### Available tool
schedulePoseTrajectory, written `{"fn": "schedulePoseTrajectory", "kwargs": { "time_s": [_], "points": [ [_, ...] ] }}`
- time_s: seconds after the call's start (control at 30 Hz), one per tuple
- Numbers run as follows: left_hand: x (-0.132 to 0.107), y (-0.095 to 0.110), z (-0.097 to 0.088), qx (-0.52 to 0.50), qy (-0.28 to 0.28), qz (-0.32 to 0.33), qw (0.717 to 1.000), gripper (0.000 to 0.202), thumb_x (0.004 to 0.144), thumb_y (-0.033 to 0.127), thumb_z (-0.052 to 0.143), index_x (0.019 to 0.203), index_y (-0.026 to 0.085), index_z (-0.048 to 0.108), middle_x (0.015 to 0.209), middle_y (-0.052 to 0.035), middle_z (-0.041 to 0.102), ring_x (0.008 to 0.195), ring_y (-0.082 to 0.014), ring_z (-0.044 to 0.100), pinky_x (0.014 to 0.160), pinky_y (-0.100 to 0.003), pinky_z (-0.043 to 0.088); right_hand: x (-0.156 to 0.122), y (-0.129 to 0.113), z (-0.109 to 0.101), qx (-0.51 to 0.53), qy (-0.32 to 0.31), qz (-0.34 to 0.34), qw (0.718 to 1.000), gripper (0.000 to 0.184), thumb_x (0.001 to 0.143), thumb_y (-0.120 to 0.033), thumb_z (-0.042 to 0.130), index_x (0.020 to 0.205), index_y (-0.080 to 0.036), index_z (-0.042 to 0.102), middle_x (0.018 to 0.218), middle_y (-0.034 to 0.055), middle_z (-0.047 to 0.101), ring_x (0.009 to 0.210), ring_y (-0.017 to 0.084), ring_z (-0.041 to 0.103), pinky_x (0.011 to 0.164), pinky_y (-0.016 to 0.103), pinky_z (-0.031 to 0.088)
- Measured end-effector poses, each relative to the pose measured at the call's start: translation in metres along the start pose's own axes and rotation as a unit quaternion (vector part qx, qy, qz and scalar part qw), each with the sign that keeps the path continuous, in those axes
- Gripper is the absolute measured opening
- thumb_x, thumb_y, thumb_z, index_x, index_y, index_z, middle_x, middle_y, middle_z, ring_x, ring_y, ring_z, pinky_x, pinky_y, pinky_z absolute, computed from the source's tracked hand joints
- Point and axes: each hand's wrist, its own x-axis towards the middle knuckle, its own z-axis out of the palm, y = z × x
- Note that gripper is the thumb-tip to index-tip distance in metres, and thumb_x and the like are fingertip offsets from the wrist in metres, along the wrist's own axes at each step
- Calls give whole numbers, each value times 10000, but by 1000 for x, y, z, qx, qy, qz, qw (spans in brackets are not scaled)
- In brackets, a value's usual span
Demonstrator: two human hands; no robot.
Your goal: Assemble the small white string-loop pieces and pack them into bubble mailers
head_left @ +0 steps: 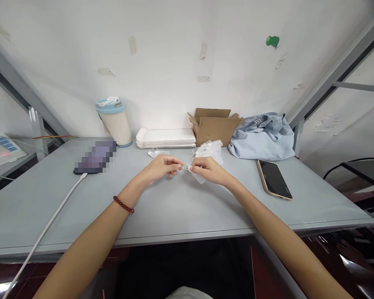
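Above the middle of the table, my right hand (209,169) pinches a small whitish, translucent tag-like piece (198,178) that sticks out below the fingers. A thin pale string loop (186,166) runs from it across the gap between my hands. The fingertips of my left hand (166,166) are closed on the other end of this loop. Just behind my right hand lies a pile of similar white pieces (210,150) with strings. One more white piece with a string (156,153) rests behind my left hand. Exact shapes are too small to make out.
Along the wall stand a cream tumbler (116,122), a stack of white flat boxes or envelopes (166,138), an open cardboard box (216,129) and a light blue cloth (263,139). A phone (274,179) lies right; a cabled, pixelated device (96,158) lies left on the grey table (187,211).
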Motion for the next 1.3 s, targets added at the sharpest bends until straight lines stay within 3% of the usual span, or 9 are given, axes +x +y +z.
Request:
{"fn": "schedulePoseTrajectory", "kwargs": {
  "time_s": [0.2,0.53,1.03,1.3],
  "points": [
    [0,0,0,-50,6,-2,999,288,694,390,714,850,148,694,768,-32,613,634,-114,532,629,-285,453,-1,-3,0,54,-37,49,997,295,852,-353,450,657,-150,539,623,-2,556,556,94,446,535,233,319],
    [0,1,2,-111,22,-14,993,271,653,336,756,838,151,684,736,-25,623,642,-119,546,658,-299,456,-2,-5,1,56,-47,45,996,300,867,-339,406,654,-161,518,600,-21,491,551,94,421,537,238,321],
    [0,1,3,-114,20,-14,993,260,652,327,759,832,157,682,781,-33,642,654,-119,546,666,-300,450,-2,-4,1,49,-44,39,997,302,864,-322,403,630,-161,507,657,-8,529,582,96,426,561,239,322],
    [-1,1,5,-109,37,-6,993,263,624,303,768,824,161,673,796,-45,684,673,-127,560,720,-321,450,-2,-3,3,53,-42,53,996,274,854,-333,429,693,-152,556,612,-28,468,570,96,406,551,238,301]
  ]
}}
